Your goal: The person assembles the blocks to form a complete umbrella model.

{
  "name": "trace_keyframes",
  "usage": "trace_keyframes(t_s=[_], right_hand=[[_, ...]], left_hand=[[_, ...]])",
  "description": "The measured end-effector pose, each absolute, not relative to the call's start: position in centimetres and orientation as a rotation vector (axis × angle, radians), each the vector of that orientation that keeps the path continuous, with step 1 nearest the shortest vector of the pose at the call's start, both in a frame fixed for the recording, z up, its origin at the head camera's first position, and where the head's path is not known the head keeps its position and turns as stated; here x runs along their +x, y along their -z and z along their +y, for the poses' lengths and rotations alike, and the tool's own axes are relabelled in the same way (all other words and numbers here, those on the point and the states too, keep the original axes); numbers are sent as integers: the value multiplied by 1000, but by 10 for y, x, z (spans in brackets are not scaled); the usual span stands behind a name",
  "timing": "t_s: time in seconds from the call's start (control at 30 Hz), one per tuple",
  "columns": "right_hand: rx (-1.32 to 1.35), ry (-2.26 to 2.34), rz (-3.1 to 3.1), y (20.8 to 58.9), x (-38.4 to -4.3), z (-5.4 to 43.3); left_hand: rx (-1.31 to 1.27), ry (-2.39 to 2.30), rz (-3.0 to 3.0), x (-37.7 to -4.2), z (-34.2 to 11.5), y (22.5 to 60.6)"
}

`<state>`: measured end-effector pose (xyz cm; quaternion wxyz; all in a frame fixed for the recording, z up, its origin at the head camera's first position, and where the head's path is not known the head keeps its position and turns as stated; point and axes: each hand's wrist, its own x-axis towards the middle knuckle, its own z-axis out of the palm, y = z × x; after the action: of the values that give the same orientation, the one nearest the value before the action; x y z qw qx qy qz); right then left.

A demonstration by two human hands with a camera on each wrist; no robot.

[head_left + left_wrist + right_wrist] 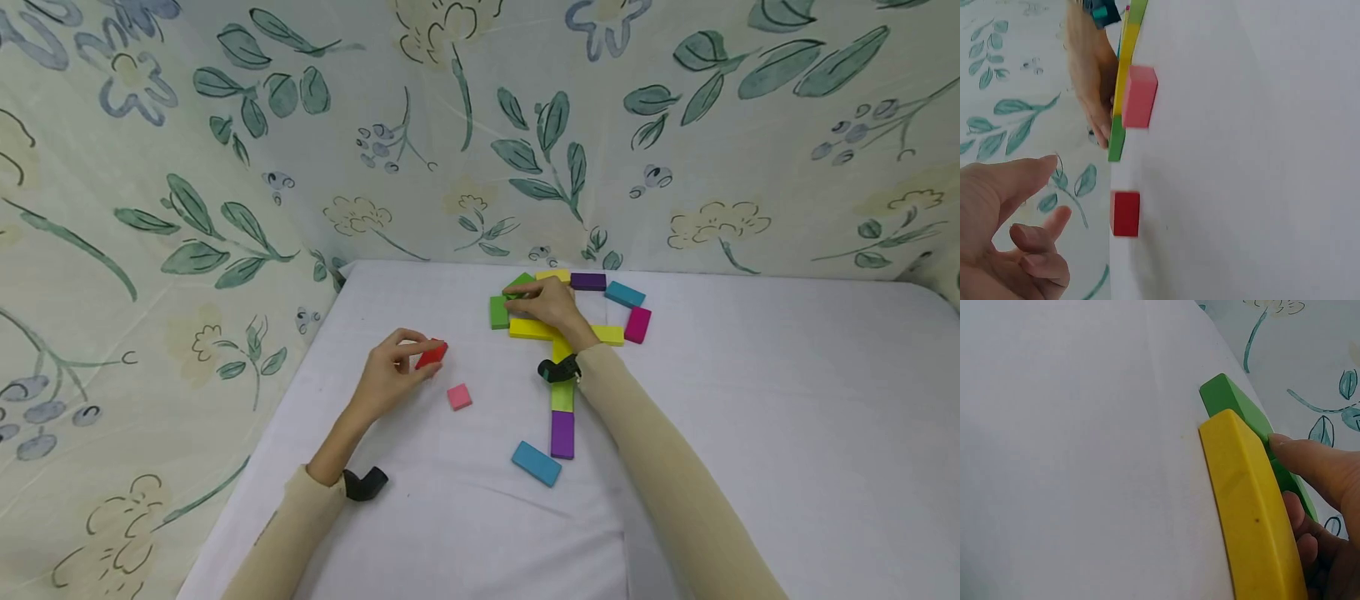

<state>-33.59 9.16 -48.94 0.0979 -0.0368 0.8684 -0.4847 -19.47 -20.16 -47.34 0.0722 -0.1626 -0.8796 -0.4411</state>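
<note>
My left hand (393, 371) is held over a red block (431, 353) with thumb and fingers parted. In the left wrist view, a gap shows between those fingers and the red block (1126, 214). A pink block (460, 397) lies just beside it. My right hand (551, 304) is at the left end of a ring of coloured blocks, its thumb and curled fingers pinching a slanted green block (521, 282). Another green block (498, 312) lies against that one, next to a long yellow block (1250, 506). The fingers partly hide the slanted block.
Yellow, dark purple (588, 282), blue (625, 293) and magenta (638, 325) blocks continue the ring. Below it runs a stem of yellow, lime (562, 397) and purple (562, 435) blocks. A loose blue block (536, 463) lies near the stem's foot. White cloth (787, 433) covers the table.
</note>
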Motion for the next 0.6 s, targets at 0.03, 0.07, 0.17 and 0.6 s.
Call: trace_keyframes(t_s=[0.03,0.07,0.17,0.6], right_hand=[[-108,1433,2571,489,-336,92],[-107,1429,2572,490,-336,92],[-101,1426,2573,490,-336,92],[-103,1430,2571,489,-335,93]], left_hand=[[-437,1322,-2663,-197,-208,475],[-391,1327,-2682,-199,-214,478],[-310,1362,-2733,-205,-228,482],[-308,1395,-2845,-223,-233,492]])
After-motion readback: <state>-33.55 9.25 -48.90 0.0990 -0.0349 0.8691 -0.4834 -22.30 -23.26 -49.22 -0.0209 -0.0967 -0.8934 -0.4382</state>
